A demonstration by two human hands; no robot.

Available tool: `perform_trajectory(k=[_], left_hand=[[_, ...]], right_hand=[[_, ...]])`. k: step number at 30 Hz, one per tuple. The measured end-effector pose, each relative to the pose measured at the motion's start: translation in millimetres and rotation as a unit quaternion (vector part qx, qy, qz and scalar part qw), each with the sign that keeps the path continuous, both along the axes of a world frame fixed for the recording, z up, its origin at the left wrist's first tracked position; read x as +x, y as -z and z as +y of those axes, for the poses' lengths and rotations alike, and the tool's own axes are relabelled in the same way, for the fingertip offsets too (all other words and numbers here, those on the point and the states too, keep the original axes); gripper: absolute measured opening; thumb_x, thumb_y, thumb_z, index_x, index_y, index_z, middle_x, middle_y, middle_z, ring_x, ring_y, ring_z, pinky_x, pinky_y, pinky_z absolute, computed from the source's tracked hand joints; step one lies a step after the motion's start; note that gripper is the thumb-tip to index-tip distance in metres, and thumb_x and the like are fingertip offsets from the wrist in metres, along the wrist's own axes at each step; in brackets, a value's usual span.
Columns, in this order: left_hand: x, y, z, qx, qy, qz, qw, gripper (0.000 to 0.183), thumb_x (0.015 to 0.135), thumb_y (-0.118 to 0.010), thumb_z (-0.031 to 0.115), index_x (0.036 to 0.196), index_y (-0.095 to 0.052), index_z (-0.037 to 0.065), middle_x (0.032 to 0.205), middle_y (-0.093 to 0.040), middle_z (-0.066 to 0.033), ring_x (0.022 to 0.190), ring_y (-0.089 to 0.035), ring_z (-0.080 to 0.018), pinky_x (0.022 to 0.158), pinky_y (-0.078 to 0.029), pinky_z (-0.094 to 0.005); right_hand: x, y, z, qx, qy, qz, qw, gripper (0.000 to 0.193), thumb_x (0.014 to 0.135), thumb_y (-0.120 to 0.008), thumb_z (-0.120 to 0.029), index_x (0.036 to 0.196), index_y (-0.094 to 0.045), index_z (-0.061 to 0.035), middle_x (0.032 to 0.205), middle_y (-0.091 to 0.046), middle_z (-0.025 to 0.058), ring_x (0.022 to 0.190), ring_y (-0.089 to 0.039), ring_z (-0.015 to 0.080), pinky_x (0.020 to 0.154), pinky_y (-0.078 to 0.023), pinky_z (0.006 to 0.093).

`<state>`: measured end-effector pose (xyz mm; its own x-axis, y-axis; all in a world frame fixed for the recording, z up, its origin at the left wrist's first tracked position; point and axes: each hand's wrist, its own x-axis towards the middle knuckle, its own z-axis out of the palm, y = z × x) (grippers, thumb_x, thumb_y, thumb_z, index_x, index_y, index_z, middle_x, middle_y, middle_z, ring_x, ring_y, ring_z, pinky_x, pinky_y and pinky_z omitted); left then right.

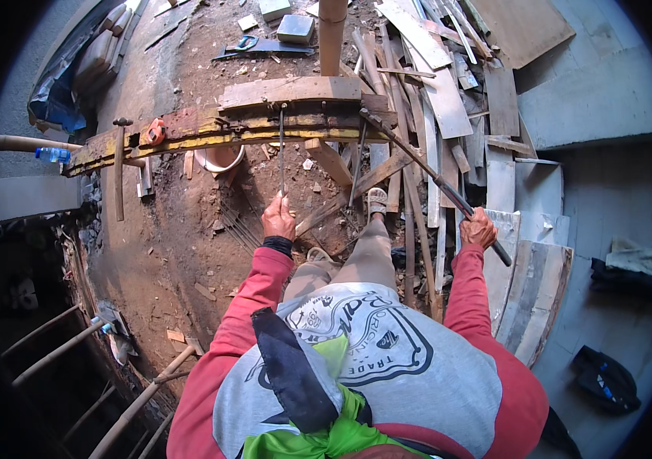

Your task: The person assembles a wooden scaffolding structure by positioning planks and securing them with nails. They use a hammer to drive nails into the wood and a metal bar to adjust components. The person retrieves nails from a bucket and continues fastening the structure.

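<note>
My left hand (278, 218) is closed round the lower end of a thin metal rod (281, 153). This rod runs away from me to the top of a worn wooden bench beam (188, 143) with yellow edging. In my right hand (478, 229) is a long dark metal bar (427, 166), gripped near its close end. The bar slants up to the left, its far end at the beam's right part. Another thin rod (358, 164) slopes down from the beam near that end. Whether the two rods join on top cannot be made out.
On the beam lie an orange tape measure (156, 131) and a hammer (119, 172), its handle overhanging. A bucket (219, 158) stands under it. Scrap boards (440, 92) are heaped at right. A handsaw (265, 49) lies beyond a wooden post (331, 38). Bamboo poles (142, 402) edge a dark drop at lower left.
</note>
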<state>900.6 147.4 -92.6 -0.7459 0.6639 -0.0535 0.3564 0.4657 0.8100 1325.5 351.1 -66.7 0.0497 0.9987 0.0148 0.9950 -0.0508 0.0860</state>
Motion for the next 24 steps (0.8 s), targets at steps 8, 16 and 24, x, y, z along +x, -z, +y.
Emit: perform_trajectory(k=[8,16,24], left_hand=[[-13.1,9.3,3.0,-0.032,-0.005,-0.075,0.997,0.032,0.099,-0.056,0.016,0.131,-0.062,0.011,0.079,-0.069,-0.0201,0.061,-0.069,-0.0310,0.053,-0.052,-0.0425],[-22.5,-136.3,-13.1,0.187,0.113,-0.441,0.870,0.030,0.099,-0.059,0.008,0.128,-0.066,0.004,0.093,-0.070,-0.0104,0.063,-0.069,-0.0162,0.056,-0.061,-0.0322],[-86.7,-262.2,101.9,0.110,0.183,0.326,0.921,0.015,0.099,-0.061,0.022,0.100,-0.070,0.010,0.087,-0.066,-0.0129,0.080,-0.068,-0.0295,0.071,-0.055,-0.0418]], right_hand=[[-2.4,-21.0,23.4,-0.013,-0.018,0.014,1.000,0.013,0.075,-0.066,-0.019,0.086,-0.070,-0.0142,0.088,-0.074,0.0109,0.087,-0.071,0.0347,0.079,-0.051,0.0452],[41.5,-48.8,66.5,0.001,-0.062,0.107,0.992,0.019,0.085,-0.062,-0.032,0.093,-0.068,-0.0151,0.094,-0.072,0.0162,0.090,-0.070,0.0421,0.077,-0.056,0.0535],[-17.1,-10.4,6.1,-0.045,-0.043,0.296,0.953,0.035,0.081,-0.070,-0.044,0.089,-0.072,-0.0102,0.088,-0.072,0.0163,0.086,-0.069,0.0407,0.076,-0.054,0.0518]])
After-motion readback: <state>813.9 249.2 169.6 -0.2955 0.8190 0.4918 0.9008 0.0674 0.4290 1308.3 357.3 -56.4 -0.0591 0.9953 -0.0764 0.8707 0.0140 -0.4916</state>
